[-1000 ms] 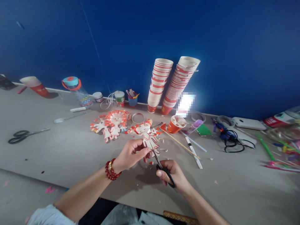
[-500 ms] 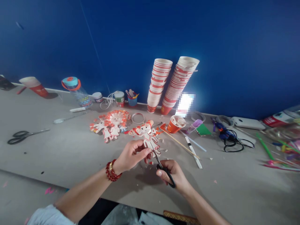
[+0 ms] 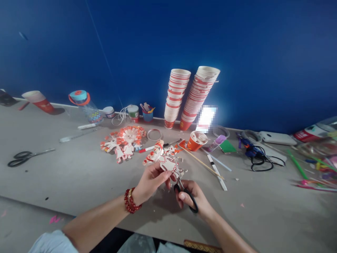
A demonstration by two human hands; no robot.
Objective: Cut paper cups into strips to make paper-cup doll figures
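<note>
My left hand [image 3: 154,179] pinches a paper doll cutout [image 3: 166,165], white with red dotted trim and orange-red pieces at its head end. It tilts to the left above the table. My right hand [image 3: 196,198] has its fingers in the black handles of a pair of scissors [image 3: 179,182], whose blades meet the doll's lower right edge. Several finished-looking paper dolls [image 3: 129,140] with orange hair lie in a pile to the left. A red-and-black marker [image 3: 147,149] lies behind the doll, and small paper scraps are scattered below my hands.
Two tall stacks of paper cups [image 3: 175,102] lean by the blue wall. In front are an orange cup [image 3: 195,141] of scraps, a wooden stick [image 3: 201,160] and a white marker [image 3: 217,172]. Other scissors [image 3: 23,158] lie far left; a blue glue gun [image 3: 250,147] lies right.
The doll has turned and tipped over to the left in my left hand, uncovering the red-and-black marker behind it. The scissors' handles have spread apart, and the blades now stand steeper.
</note>
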